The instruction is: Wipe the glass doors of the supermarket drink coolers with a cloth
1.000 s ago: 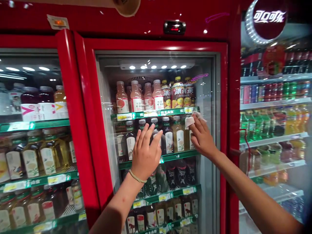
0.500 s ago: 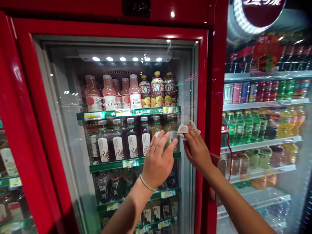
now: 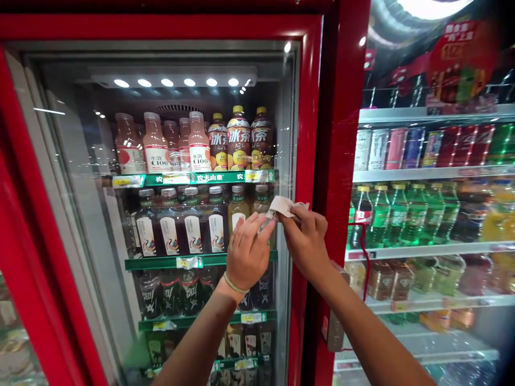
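Observation:
My right hand (image 3: pixel 308 241) is closed on a small white cloth (image 3: pixel 284 205) and presses it against the glass door (image 3: pixel 80 161) of a red drinks fridge (image 3: pixel 317 107), close to the door's right edge. My left hand (image 3: pixel 247 252) is raised just left of it, fingers together and slightly curled, their tips touching the cloth's left end. A thin band sits on my left wrist. Behind the glass stand rows of drink bottles (image 3: pixel 193 145) on green-edged shelves (image 3: pixel 193 178).
A second cooler (image 3: pixel 434 177) with cans and green soda bottles stands to the right. A door handle plate (image 3: pixel 336 321) hangs on the red frame below my right forearm. Another red door frame (image 3: pixel 24 225) runs along the left edge.
The view shifted right and closer to the fridge. My left hand left the glass, its fingers no longer spread, and moved up to the cloth, which my right hand keeps near the door's right edge.

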Available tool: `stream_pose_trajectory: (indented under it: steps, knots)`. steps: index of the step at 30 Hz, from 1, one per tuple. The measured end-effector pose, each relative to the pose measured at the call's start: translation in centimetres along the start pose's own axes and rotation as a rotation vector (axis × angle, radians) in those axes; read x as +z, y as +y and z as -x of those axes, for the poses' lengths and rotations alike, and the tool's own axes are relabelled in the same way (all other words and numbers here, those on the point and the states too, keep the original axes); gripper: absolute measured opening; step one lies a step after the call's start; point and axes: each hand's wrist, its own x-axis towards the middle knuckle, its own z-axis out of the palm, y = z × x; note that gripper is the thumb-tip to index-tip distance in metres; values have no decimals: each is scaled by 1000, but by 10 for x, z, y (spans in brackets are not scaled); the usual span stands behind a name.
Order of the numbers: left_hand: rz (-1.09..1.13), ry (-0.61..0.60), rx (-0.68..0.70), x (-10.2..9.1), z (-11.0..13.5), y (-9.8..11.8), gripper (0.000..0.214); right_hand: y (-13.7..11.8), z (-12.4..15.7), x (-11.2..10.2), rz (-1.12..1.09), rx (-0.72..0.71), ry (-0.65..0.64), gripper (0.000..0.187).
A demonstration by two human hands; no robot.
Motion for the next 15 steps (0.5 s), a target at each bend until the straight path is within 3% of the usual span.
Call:
stream_pose_trajectory:
  steps: [5,9,12,15]
  knots:
    - [-153,142,-124,4,4,1,40,2,-15,3,68,79,28,31]
    - [-251,115,-185,3,3,4,39,-12,19,-1,50,69,5,23]
    - [-296,5,-162,-12,8,-6,42,-15,34,-1,43,107,10,29]
    - [-361,-33,-191,-40,14,-29,44,-17,14,6,40,160,70,40]
